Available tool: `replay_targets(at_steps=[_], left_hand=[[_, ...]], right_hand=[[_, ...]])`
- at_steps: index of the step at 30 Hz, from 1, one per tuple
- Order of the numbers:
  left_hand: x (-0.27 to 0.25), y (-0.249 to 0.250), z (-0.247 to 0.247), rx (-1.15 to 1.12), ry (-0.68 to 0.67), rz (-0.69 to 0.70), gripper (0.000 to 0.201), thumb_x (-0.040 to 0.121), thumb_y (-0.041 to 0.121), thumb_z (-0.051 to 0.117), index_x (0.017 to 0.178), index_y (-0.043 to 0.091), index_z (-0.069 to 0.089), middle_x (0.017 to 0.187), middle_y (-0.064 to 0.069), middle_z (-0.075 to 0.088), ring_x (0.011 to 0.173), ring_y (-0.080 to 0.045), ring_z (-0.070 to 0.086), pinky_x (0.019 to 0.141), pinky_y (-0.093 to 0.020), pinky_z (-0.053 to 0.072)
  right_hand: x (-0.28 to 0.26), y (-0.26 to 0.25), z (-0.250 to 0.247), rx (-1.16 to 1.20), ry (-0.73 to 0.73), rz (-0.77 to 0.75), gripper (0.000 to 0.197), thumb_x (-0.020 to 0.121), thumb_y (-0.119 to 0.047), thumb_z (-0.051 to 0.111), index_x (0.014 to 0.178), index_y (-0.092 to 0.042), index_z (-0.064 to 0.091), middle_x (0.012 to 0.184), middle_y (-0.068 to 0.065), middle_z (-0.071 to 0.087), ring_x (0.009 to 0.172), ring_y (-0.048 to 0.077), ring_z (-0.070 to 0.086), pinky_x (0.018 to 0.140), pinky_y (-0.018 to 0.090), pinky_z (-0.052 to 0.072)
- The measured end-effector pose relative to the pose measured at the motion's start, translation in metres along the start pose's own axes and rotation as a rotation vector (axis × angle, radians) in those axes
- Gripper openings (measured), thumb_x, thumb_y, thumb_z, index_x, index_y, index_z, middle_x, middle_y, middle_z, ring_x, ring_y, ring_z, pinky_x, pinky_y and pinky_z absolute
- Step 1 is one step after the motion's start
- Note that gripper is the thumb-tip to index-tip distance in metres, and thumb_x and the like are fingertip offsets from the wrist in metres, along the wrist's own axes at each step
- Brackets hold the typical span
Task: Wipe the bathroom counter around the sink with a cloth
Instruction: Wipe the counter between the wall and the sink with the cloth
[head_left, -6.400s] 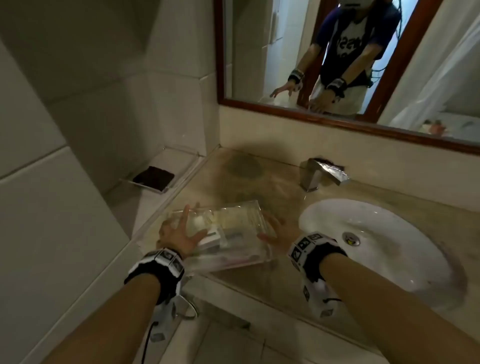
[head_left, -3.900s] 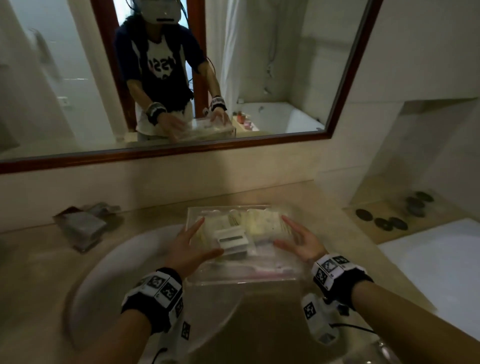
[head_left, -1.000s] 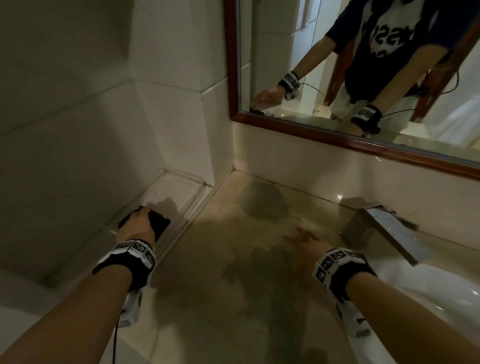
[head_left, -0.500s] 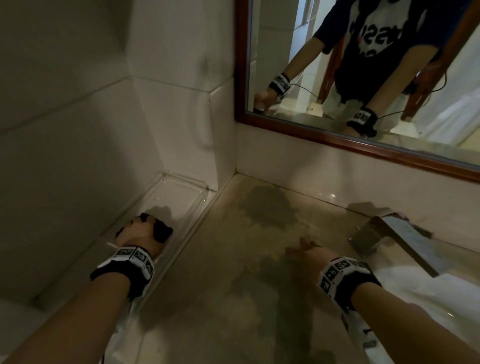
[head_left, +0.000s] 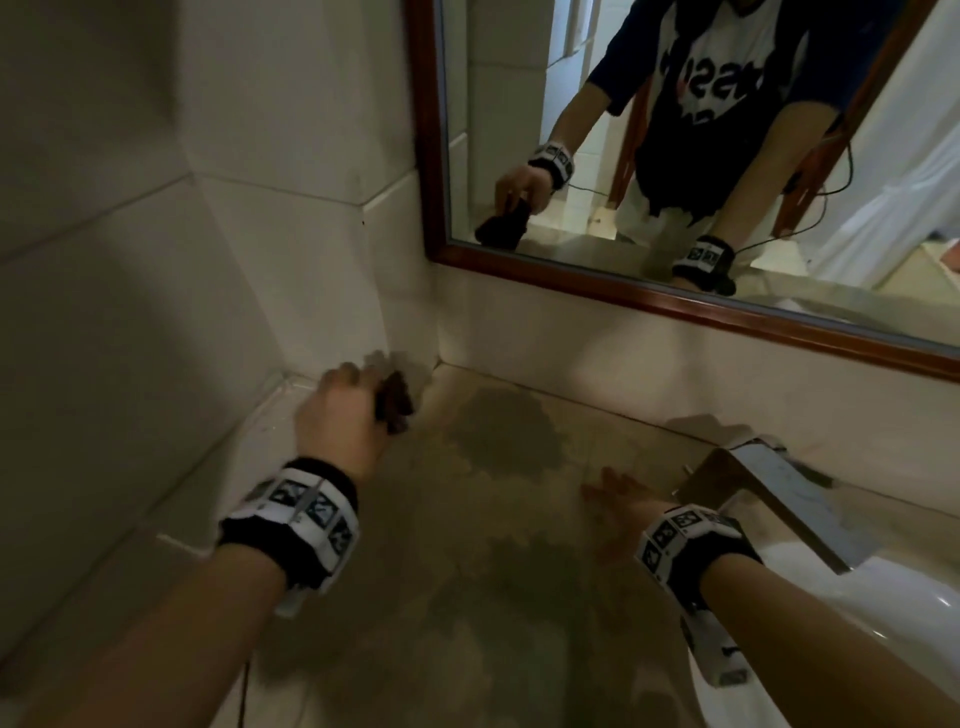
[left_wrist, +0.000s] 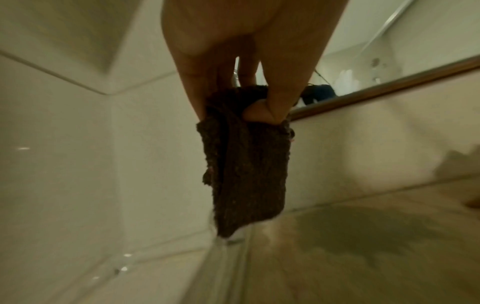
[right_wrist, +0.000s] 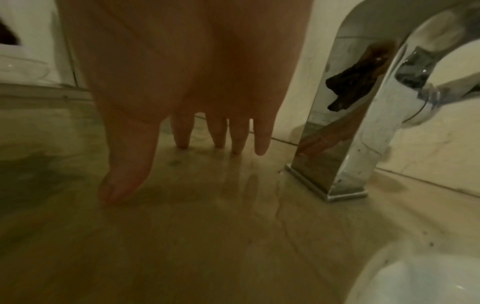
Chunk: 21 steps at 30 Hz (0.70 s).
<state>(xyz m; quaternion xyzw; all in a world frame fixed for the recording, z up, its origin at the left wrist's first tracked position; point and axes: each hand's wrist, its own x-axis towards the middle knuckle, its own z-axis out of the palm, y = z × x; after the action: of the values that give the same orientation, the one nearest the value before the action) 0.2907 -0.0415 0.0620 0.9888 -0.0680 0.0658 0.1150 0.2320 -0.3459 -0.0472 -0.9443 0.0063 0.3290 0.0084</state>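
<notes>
Left hand pinching hanging cloth

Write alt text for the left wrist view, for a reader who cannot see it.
The left hand pinches a dark brown cloth by its top edge, so that it hangs down over the corner where the beige counter meets the pale tiled wall. A wood-framed mirror runs along the wall behind, at right.

Head view looks down; wrist views sit close; all share the counter.
</notes>
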Motion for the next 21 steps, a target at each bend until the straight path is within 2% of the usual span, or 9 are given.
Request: replay_targets(at_steps=[2,5,9,11,13,15,17,19,21], left_hand=[[-0.003,0.019,0.027,0.018,-0.088,0.084,0.035,0.086,0.008,0.057,0.119,0.000,0.055,0.122,-0.022,0.052,0.113,-0.037,0.051,0.080,-0.044,0.049],[-0.019,0.037,0.065,0.192,-0.367,0.184,0.046,0.095,0.014,0.045,0.139,0.003,0.035,0.144,-0.018,0.033,0.129,-0.035,0.038,0.106,-0.040,0.038],[-0.050,0.036,0.098,0.241,-0.623,0.216,0.062,0.091,0.027,0.049,0.145,0.013,0.024,0.154,-0.010,0.019,0.140,-0.030,0.023,0.113,-0.038,0.031],[-0.058,0.031,0.104,0.181,-0.598,0.179,0.070,0.085,0.049,0.039,0.146,0.016,0.024,0.155,-0.006,0.019,0.142,-0.028,0.020,0.116,-0.039,0.024],[-0.055,0.033,0.106,0.103,-0.505,0.177,0.088,0.070,0.066,0.014,0.147,0.023,0.023,0.156,-0.005,0.019,0.144,-0.027,0.019,0.117,-0.041,0.020],[-0.048,0.037,0.111,0.069,-0.521,0.160,0.101,0.059,0.071,-0.003,0.150,0.028,0.011,0.160,-0.005,0.005,0.148,-0.026,0.003,0.119,-0.043,0.010],[-0.042,0.041,0.119,0.091,-0.582,0.098,0.096,0.066,0.075,-0.004,0.151,0.031,0.001,0.160,-0.007,-0.011,0.148,-0.026,-0.012,0.120,-0.045,-0.001],[-0.039,0.045,0.128,0.104,-0.601,0.047,0.081,0.082,0.073,0.005,0.150,0.030,-0.003,0.159,-0.008,-0.016,0.147,-0.028,-0.016,0.121,-0.049,-0.002],[-0.041,0.045,0.138,0.096,-0.575,0.038,0.091,0.071,0.072,-0.011,0.151,0.030,-0.002,0.160,-0.009,-0.012,0.147,-0.030,-0.014,0.121,-0.049,0.002]], right_hand=[[0.001,-0.003,0.004,-0.003,-0.021,0.003,0.093,0.081,-0.048,0.064,0.148,-0.036,0.001,0.158,0.003,-0.014,0.147,0.028,-0.005,0.120,0.043,0.010],[0.002,-0.001,0.004,-0.052,-0.030,-0.009,0.095,0.080,-0.049,0.064,0.148,-0.036,0.000,0.158,0.003,-0.014,0.147,0.028,-0.004,0.119,0.044,0.011],[0.006,0.007,0.000,-0.046,-0.057,-0.040,0.092,0.081,-0.043,0.066,0.148,-0.036,0.003,0.158,0.003,-0.013,0.147,0.029,-0.005,0.119,0.048,0.011],[0.010,0.008,0.002,-0.045,-0.071,-0.044,0.094,0.079,-0.044,0.068,0.147,-0.037,0.004,0.158,0.004,-0.013,0.146,0.030,-0.005,0.119,0.050,0.013],[0.012,0.008,0.002,-0.060,-0.074,-0.038,0.094,0.079,-0.045,0.067,0.147,-0.037,0.004,0.158,0.004,-0.013,0.146,0.030,-0.004,0.119,0.050,0.013],[0.011,0.008,-0.001,-0.058,-0.084,-0.031,0.092,0.080,-0.043,0.067,0.147,-0.037,0.004,0.158,0.004,-0.013,0.147,0.029,-0.004,0.118,0.050,0.012],[0.011,0.006,-0.005,-0.057,-0.104,-0.020,0.091,0.082,-0.040,0.067,0.148,-0.036,0.005,0.158,0.003,-0.014,0.147,0.028,-0.006,0.117,0.049,0.012],[0.012,0.004,-0.005,-0.072,-0.118,-0.012,0.092,0.081,-0.044,0.066,0.148,-0.036,0.003,0.158,0.004,-0.015,0.147,0.028,-0.006,0.117,0.049,0.012],[0.013,0.005,-0.002,-0.081,-0.108,-0.013,0.093,0.080,-0.047,0.065,0.147,-0.037,0.001,0.158,0.004,-0.015,0.147,0.029,-0.005,0.119,0.049,0.012]])
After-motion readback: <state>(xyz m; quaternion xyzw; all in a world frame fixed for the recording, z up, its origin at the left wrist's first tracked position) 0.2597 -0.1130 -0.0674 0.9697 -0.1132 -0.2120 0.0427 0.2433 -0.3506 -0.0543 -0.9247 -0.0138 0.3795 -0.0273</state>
